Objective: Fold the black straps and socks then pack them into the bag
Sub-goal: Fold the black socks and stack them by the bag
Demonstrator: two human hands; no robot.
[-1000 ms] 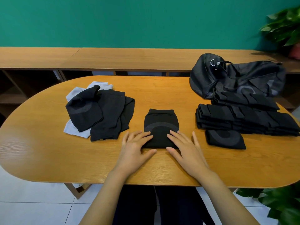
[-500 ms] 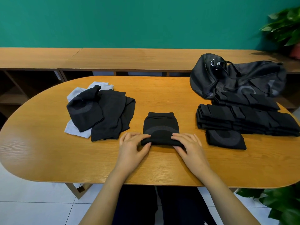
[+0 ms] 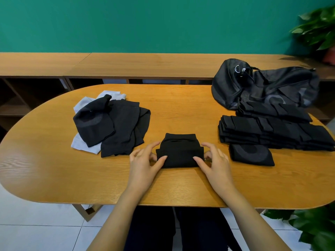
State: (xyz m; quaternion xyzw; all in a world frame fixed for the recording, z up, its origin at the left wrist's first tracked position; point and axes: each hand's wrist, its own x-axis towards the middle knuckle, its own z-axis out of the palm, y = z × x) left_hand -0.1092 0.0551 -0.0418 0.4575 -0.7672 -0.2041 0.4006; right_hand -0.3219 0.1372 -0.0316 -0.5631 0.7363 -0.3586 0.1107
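A black strap (image 3: 179, 151) lies in the middle of the table, its near edge turned up and over itself. My left hand (image 3: 145, 160) pinches its left side with thumb and fingers. My right hand (image 3: 213, 160) pinches its right side the same way. An unfolded heap of black straps (image 3: 117, 127) lies at the left on pale grey socks (image 3: 85, 145). Folded black pieces (image 3: 272, 133) are stacked at the right, one folded piece (image 3: 251, 154) in front of them. The black bag (image 3: 262, 87) slumps behind the stack.
The oval wooden table (image 3: 54, 178) has bare surface near me and at the far middle. A long wooden shelf unit (image 3: 145, 66) runs behind it under a green wall. Plants (image 3: 319, 26) stand at the far right and by the near right edge.
My hands went from lying flat on the strap's near end to gripping its sides, and the near edge has been folded up over the strap, making it shorter.
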